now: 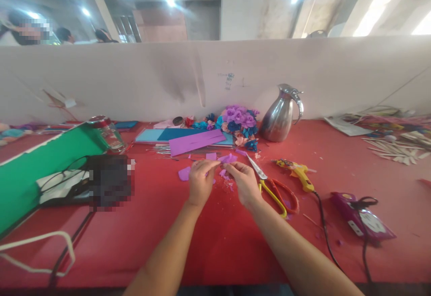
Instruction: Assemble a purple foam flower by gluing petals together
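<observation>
From where I'm standing, both hands are meeting over the red desk (151,242), and a small purple piece (228,158) is sitting right at their fingertips. The left hand (203,177) is pinching from its side and the right hand (243,180) is gripping close against it; the fingers are hiding exactly where each one is pressing. The piece is looking like thin crepe paper, so I'm judging it nearly weightless, soft, not slippery, and prone to tearing or creasing under a hard squeeze. A light pinch at the gathered lower end would suit it best, leaving the upper edge uncrushed. Loose purple scraps (184,174) are lying just beside the left hand, a larger purple sheet (197,142) is resting beyond both hands, and scissors (263,177) are lying open just right of the right hand.
</observation>
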{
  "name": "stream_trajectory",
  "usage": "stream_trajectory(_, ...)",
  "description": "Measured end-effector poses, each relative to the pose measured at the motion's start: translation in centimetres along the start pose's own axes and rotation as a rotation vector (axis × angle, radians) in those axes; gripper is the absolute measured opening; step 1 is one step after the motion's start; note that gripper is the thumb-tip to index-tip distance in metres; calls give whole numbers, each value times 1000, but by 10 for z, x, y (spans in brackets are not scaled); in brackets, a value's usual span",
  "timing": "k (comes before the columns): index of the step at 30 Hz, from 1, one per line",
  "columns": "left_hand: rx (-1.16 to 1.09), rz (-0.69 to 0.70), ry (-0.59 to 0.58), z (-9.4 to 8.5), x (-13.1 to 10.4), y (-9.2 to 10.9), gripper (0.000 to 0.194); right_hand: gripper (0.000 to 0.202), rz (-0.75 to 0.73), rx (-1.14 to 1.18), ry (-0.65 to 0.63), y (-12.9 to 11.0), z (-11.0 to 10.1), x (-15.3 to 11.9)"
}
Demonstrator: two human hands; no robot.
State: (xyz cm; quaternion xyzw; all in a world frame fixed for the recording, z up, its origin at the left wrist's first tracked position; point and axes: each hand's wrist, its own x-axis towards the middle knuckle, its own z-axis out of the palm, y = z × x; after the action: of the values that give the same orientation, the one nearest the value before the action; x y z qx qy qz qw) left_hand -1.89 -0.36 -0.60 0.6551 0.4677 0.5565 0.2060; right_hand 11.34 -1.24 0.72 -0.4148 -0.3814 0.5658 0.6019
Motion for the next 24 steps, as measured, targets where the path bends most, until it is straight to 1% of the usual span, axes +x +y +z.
stream_trajectory(3,-230,-183,10,5,1,2,13,16,-5,60,-21,-3,2,-2)
stream_trajectory(5,-362,-279,17,8,2,2,14,18,-12,107,-42,-3,2,-2)
stream_trajectory(9,-544,-375,3,13,2,5,16,21,-23,143,-78,-3,2,-1)
stream_trajectory(12,-617,-412,-22,14,3,8,17,20,-47,126,-64,-1,2,0)
stream_trajectory(17,-610,-414,-30,12,4,7,17,20,-105,69,-51,1,0,1)
stream_trajectory(21,-617,-430,2,11,4,2,16,21,-222,19,16,0,-2,0)
stream_trajectory(24,-558,-421,5,12,3,-3,15,19,-302,-27,44,-3,-4,-1)
